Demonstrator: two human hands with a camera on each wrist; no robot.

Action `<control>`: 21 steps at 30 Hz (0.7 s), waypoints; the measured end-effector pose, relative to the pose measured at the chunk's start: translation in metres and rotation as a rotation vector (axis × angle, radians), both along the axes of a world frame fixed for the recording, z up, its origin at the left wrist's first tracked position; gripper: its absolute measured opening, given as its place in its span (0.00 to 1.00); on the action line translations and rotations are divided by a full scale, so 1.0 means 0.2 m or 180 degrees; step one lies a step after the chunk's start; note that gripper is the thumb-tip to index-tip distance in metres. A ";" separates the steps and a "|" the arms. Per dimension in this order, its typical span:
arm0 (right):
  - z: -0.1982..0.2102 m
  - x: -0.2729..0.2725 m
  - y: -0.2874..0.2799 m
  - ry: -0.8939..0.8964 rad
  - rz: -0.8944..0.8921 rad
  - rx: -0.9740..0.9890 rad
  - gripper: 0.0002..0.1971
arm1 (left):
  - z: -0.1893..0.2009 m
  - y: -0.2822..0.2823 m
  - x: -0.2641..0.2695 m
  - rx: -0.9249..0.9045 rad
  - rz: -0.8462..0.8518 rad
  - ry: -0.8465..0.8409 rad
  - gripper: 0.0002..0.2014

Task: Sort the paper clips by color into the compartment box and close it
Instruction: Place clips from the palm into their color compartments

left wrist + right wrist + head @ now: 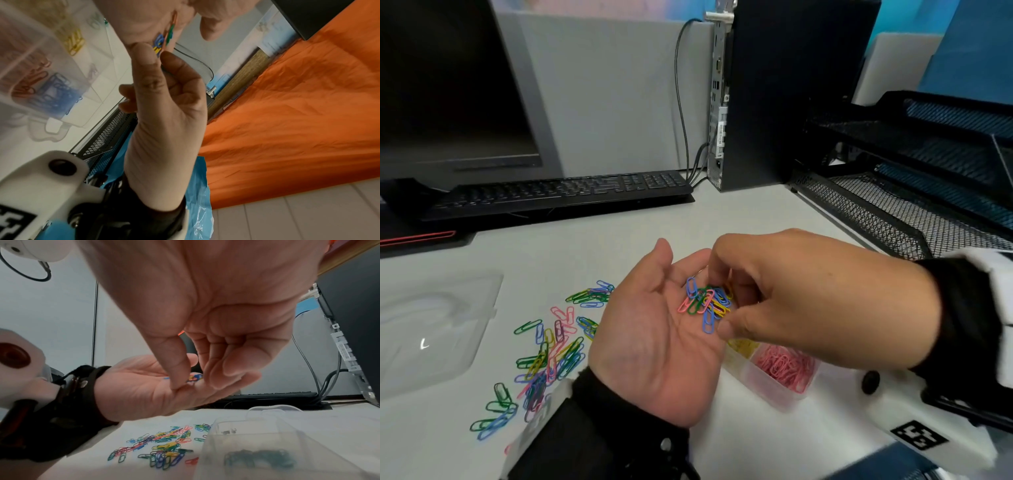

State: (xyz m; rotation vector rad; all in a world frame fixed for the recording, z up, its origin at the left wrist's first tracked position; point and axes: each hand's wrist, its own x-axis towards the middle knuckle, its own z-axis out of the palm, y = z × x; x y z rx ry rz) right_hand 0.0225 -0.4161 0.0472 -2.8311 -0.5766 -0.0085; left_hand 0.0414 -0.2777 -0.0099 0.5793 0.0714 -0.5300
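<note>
Left hand [654, 329] lies palm-up, fingers relaxed, cradling paper clips [707, 303]; right hand [808, 291] fingers pinch among them.

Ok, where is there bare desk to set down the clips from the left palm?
Bare desk lies between the keyboard and the hands, and nearside of the clear lid. Crowded: loose clips beside the left hand, compartment box under the right hand, mesh tray at right.
</note>
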 end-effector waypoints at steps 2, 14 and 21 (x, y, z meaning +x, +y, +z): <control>-0.01 0.01 0.00 -0.0081 0.0027 -0.0066 0.15 | -0.01 0.00 0.00 -0.0038 0.0074 0.0029 0.33; -0.05 0.04 -0.02 -0.0476 0.0149 0.0067 0.01 | -0.06 -0.03 0.00 -0.0179 0.0411 0.0243 0.31; -0.03 0.12 -0.05 -0.0110 -0.0125 0.0708 0.05 | -0.04 -0.03 -0.03 -0.0397 0.0410 0.0308 0.31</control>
